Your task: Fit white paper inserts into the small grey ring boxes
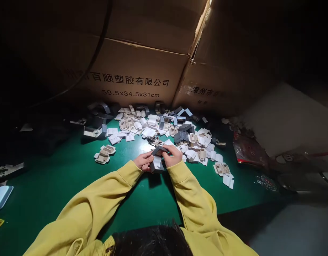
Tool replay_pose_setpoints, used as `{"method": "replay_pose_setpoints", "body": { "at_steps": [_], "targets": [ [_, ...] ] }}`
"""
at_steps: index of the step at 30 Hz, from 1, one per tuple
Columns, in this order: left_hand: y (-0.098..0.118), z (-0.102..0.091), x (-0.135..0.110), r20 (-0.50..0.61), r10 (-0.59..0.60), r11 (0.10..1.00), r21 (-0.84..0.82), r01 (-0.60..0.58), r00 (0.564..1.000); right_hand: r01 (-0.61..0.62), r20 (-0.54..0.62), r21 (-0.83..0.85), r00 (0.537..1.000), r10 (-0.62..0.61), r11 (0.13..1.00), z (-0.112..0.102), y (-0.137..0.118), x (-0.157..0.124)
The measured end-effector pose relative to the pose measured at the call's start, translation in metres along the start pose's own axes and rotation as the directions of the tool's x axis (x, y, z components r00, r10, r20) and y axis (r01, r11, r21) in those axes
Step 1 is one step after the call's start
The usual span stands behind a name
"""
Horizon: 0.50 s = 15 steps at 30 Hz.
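Between my two hands is a small dark grey box (158,168), its lid raised and a white piece visible inside. My left hand (144,161) closes on the box's left side, fingers bent against it. My right hand (173,155) grips the raised lid and the right side. Just beyond the hands spreads a pile of folded white card inserts (150,133), mixed with more dark grey boxes (182,136). Both forearms are in yellow sleeves, resting near the green tabletop (132,202).
Large cardboard cartons (142,64) wall off the back. Loose inserts lie at the left (104,154) and right (224,172). A red plastic packet (249,151) is on the right. A white device (3,198) sits at the left edge. A dark cable (96,53) hangs at upper left.
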<state>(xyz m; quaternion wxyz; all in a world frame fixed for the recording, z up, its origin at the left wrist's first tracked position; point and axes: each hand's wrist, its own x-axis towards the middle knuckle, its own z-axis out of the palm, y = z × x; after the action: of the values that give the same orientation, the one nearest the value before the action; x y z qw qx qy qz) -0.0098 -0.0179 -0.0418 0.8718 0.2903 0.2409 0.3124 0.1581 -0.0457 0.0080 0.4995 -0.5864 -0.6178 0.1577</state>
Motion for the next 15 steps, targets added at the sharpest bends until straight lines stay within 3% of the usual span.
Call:
{"method": "replay_pose_setpoints", "body": {
  "at_steps": [4,9,12,15],
  "targets": [
    [0.006,0.011,0.001,-0.097,0.052,0.997,-0.05,-0.057,0.994,-0.011,-0.005,-0.036,1.0,0.011,0.999,0.007,0.002,-0.002],
    [0.036,0.024,-0.013,-0.327,0.026,0.979,-0.183,-0.091,0.944,0.031,0.034,-0.046,0.999,-0.029,0.998,0.014,0.01,-0.008],
    [0.057,0.02,-0.024,-0.414,0.025,0.958,-0.25,-0.14,0.91,0.09,0.076,-0.098,0.994,-0.083,0.991,0.025,0.016,-0.011],
    [0.07,0.009,-0.036,-0.449,0.06,0.916,-0.33,-0.228,0.892,0.195,0.183,-0.18,0.97,-0.163,0.964,0.05,0.019,-0.009]
  ]
}}
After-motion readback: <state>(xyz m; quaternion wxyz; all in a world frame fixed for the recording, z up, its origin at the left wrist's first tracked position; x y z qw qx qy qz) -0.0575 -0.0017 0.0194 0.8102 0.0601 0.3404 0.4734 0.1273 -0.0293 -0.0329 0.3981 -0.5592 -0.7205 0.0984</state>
